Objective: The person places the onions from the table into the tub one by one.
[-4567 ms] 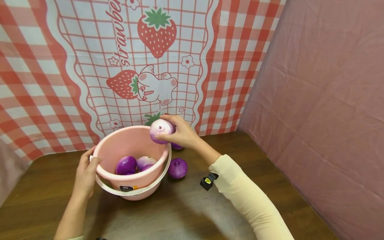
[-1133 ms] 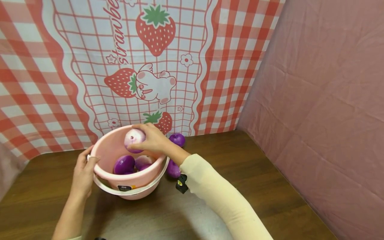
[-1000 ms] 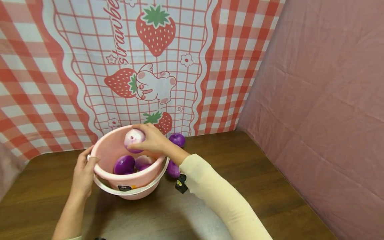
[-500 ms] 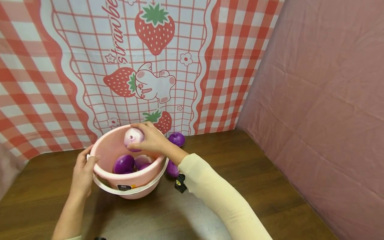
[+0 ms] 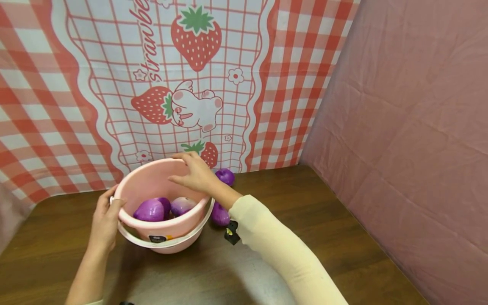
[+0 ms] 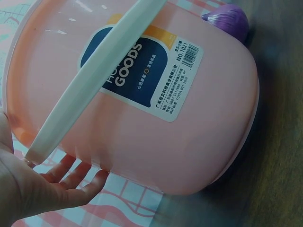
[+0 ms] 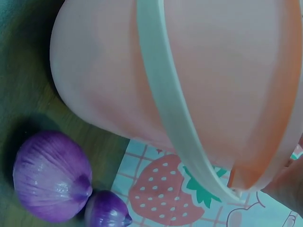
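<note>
A pink plastic bucket stands tilted toward me on the table, its white handle hanging down over the label side. My left hand grips its left rim, thumb over the edge and fingers against the outer wall. Inside lie purple onions: a large one at the left, a darker one partly behind it, and a paler one to the right. Over the right part of the mouth, my right hand is spread with nothing between thumb and fingers, its fingertips near the back rim.
Two more onions sit on the table right of the bucket: one farther back and one nearer, partly behind the right forearm. The wooden table meets a strawberry-print cloth behind and a pink cloth at the right.
My right hand carried a pale purple onion leftward into the bucket and let it go; the onion now lies at the left inside. My left hand has stayed on the rim.
</note>
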### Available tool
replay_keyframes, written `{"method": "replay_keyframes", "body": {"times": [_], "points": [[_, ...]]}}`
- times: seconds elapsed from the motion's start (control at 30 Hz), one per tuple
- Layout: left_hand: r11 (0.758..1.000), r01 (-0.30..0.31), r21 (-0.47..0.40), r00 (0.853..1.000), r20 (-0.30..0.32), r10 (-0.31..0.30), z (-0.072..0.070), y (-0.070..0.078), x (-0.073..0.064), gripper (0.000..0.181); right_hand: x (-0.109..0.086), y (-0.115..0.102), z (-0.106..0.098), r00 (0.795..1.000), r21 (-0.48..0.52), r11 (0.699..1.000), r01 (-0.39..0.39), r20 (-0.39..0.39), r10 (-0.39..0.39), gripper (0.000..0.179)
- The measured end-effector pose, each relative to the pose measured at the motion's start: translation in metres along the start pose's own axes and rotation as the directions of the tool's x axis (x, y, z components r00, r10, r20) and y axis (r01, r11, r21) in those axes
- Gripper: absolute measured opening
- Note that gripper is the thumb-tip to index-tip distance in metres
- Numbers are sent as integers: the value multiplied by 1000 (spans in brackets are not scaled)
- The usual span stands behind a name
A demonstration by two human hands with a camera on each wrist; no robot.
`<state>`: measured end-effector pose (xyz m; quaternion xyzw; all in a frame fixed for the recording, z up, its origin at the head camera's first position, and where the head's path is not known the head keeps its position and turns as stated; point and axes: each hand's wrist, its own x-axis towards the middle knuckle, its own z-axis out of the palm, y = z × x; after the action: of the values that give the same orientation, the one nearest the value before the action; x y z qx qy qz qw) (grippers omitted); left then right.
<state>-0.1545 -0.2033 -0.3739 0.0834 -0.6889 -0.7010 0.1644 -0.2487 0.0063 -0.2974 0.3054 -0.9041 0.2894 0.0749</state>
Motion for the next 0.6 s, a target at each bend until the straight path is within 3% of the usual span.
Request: {"method": "replay_keyframes", "body": {"times": [0.33,0.6], "points": [[1000,-6,12,1000,-5,6,0,1,0,52,-2,7,-8,999,30,1000,-5,-37,6,51],[1000,5,18,1000,-7,-5,1,1,0,53,-5,18,-18,997,110,993,-29,-70,36,47]]}}
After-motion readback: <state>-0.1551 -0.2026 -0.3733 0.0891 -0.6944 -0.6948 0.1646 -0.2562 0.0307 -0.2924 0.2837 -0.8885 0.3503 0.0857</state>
